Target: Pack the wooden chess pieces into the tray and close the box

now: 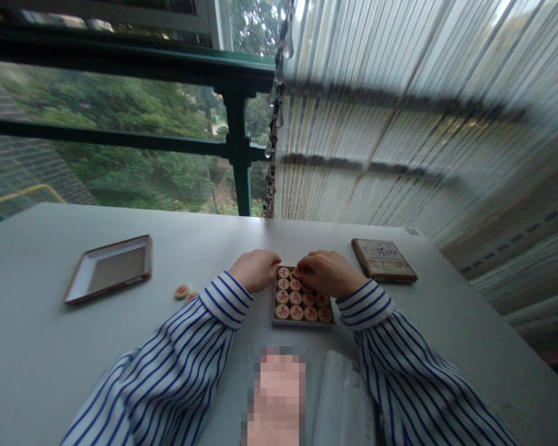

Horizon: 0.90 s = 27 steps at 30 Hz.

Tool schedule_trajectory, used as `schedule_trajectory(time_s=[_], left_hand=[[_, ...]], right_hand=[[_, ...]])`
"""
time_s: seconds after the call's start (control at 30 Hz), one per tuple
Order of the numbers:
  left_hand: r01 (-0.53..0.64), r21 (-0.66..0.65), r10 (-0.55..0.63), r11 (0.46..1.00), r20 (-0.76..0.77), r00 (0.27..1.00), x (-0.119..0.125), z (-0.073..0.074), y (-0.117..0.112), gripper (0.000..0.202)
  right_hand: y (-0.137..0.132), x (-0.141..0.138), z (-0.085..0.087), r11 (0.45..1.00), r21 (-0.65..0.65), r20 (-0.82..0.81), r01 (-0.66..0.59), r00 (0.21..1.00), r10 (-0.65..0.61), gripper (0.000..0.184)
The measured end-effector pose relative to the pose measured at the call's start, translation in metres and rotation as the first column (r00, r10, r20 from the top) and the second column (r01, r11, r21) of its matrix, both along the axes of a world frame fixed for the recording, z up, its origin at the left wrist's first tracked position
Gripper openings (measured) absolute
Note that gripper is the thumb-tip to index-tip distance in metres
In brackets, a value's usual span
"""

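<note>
A small grey tray (274,320) lies on the white table, filled with several round wooden Chinese chess pieces (296,298) marked in red. My left hand (255,269) rests curled at the tray's far left corner, its fingers bent against the edge. My right hand (328,272) sits over the tray's far right part, fingertips pinched on a chess piece (303,270). Both arms wear blue-striped white sleeves.
Two loose chess pieces (185,292) lie left of my left sleeve. An open box lid (109,268) with a brown rim lies at the left. A closed brown box (384,260) lies at the right. A folded white sheet (341,396) is near me. Window and blinds stand behind.
</note>
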<state>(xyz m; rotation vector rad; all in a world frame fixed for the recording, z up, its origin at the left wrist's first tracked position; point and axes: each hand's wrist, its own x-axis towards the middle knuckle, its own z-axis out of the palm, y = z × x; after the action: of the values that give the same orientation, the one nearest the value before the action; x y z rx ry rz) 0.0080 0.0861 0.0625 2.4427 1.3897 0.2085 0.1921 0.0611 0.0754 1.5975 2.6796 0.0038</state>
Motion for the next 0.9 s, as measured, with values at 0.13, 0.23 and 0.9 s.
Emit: schedule_trajectory(time_s=[0.13,0.23,0.9], left_hand=[[0.003,0.0,-0.003,1.0,-0.005,1.0,-0.0001,-0.0009,0.0009,0.03],[0.003,0.001,-0.003,1.0,-0.005,1.0,-0.0001,-0.0011,0.0013,0.03],[0.001,0.011,-0.001,1.0,-0.005,1.0,-0.0005,0.0002,-0.0003,0.031]], right_hand=[[0.0005,0.0008,-0.0019,1.0,0.011,-0.007,-0.002,1.0,0.002,0.035],[0.0008,0.0009,-0.0022,1.0,0.008,-0.009,-0.007,1.0,0.007,0.035],[0.0017,-0.0002,-0.0029,1.0,-0.005,0.001,0.009,1.0,-0.009,0.029]])
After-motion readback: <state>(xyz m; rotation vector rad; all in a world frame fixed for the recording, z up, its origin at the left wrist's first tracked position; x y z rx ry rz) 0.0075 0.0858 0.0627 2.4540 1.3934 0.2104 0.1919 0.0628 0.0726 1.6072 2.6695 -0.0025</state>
